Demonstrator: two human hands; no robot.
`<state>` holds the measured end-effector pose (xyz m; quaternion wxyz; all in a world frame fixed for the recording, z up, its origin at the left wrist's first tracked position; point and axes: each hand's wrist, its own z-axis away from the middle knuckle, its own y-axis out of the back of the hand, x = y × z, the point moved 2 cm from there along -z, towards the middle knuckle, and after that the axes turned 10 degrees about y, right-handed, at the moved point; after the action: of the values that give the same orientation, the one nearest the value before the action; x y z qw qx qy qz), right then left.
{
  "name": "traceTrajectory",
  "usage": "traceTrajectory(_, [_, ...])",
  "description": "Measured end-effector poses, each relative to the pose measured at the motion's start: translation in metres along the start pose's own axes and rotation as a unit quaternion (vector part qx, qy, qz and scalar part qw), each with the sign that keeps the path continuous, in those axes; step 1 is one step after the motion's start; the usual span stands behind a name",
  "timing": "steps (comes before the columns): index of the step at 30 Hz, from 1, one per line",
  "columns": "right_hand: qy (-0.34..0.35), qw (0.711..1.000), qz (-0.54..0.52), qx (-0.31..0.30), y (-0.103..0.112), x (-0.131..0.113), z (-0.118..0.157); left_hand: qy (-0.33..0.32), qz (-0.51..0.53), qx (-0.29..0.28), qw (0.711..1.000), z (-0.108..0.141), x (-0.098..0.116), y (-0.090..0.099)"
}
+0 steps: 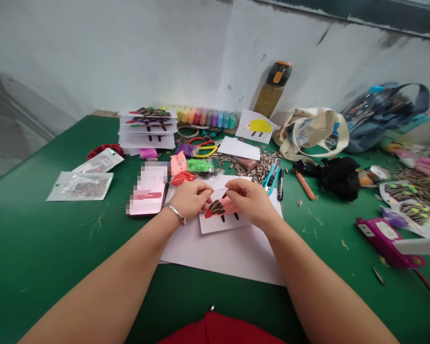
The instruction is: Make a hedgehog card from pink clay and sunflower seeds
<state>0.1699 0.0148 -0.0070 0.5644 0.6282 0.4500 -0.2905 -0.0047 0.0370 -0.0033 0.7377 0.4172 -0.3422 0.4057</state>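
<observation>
A small white card [218,223] with a pink clay hedgehog shape [226,207] lies on a larger white sheet [222,253] on the green table. Dark striped sunflower seeds [216,208] cover the hedgehog's left part. My left hand [189,198], a silver bracelet on its wrist, rests on the card's left edge with its fingertips by the seeds. My right hand [249,199] pinches a sunflower seed [225,194] just above the clay shape.
A seed pile [260,167], clay packets [197,165], pens [274,179], a phone [147,191], stacked finished cards [146,126], colour pots [206,117], a bottle [273,88], bags [311,129] and a purple glue gun [389,239] surround the sheet.
</observation>
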Motion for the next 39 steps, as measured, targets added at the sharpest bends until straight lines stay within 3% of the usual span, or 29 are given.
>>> traceTrajectory(10, [0.063, 0.990, 0.128, -0.017, -0.004, 0.004, -0.004, -0.008, -0.095, -0.005, 0.995, -0.004, -0.004, -0.001])
traceTrajectory(16, [0.074, 0.985, 0.151, -0.028, -0.006, 0.005, -0.004, -0.013, -0.107, 0.001, 0.994, -0.004, -0.002, -0.001])
traceTrajectory(23, [0.069, 0.981, 0.165, -0.081, -0.007, 0.002, -0.005, -0.026, -0.141, 0.009, 0.990, -0.001, 0.002, -0.002])
traceTrajectory(39, [0.117, 0.951, 0.267, -0.104, -0.011, 0.002, -0.007, -0.051, -0.218, 0.012, 0.975, -0.004, -0.002, -0.003])
